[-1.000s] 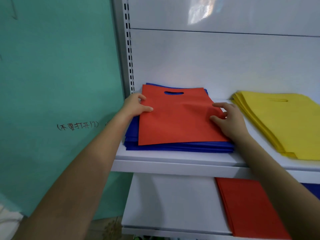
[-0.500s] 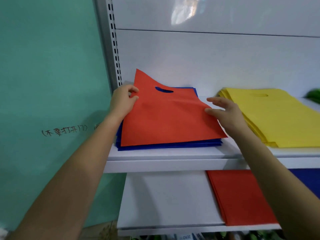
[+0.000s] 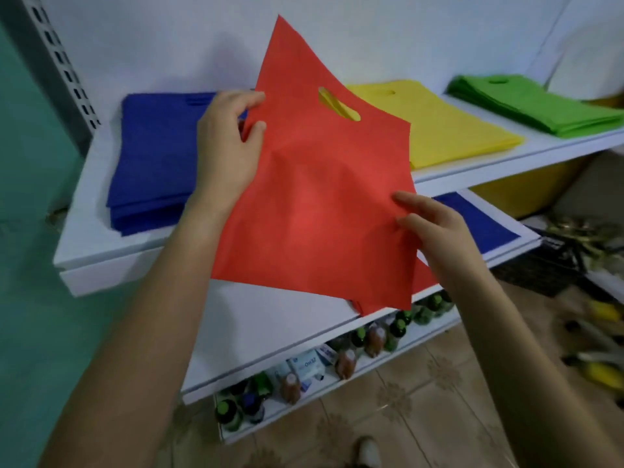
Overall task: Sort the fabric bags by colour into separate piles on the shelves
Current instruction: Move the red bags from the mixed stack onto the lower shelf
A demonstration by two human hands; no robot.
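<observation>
A red fabric bag [image 3: 314, 204] with a cut-out handle hangs in the air in front of the shelves. My left hand [image 3: 226, 143] pinches its upper left edge. My right hand [image 3: 435, 231] holds its lower right edge. On the upper shelf [image 3: 87, 244] lie a blue pile [image 3: 152, 157] at the left, a yellow pile [image 3: 435, 130] in the middle and a green pile [image 3: 533, 103] at the right. On the lower shelf [image 3: 270, 332] a red pile [image 3: 425, 278] shows just past the held bag, mostly hidden by it, and a blue bag [image 3: 483, 224] lies at the right.
A third, lowest shelf holds several small bottles [image 3: 371, 339] and packets. A perforated upright [image 3: 64, 62] stands at the left by a green wall [image 3: 20, 231]. Tiled floor lies below, with blurred tools and a dark crate [image 3: 547, 265] at the right.
The red bag has come off the blue pile and now hangs in the air, held at both sides. The view has tilted downward and to the right.
</observation>
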